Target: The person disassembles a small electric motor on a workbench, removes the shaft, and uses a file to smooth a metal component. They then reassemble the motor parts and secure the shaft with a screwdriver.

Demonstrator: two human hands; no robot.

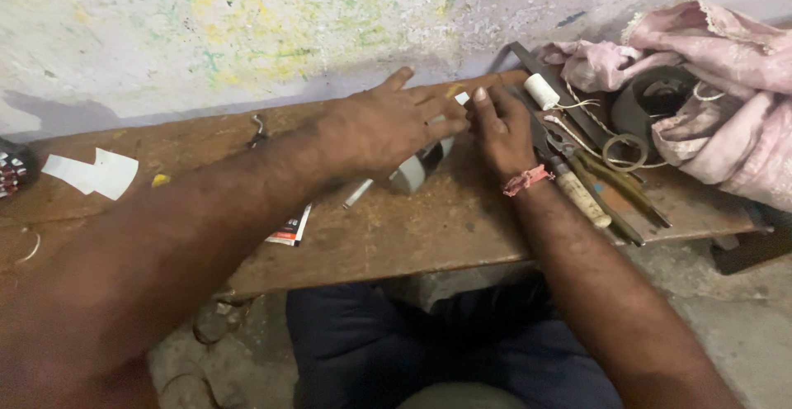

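Observation:
My left hand [388, 124] reaches across a worn wooden bench [396, 236], palm down, its fingers spread over a small grey cylindrical part [410, 175] and touching a small white piece near my right hand. My right hand [502, 128] rests knuckles-up beside it, fingers curled toward the same white piece; what it pinches is hidden. A red thread band circles my right wrist.
Right of my hands lie a white thread spool [542, 91], pliers and a wooden-handled tool [582, 198], a wire loop, a tape roll [656, 99] and a pink cloth [726, 120]. White paper scraps [95, 172] and a small packet [290, 229] lie left. A stained wall stands behind.

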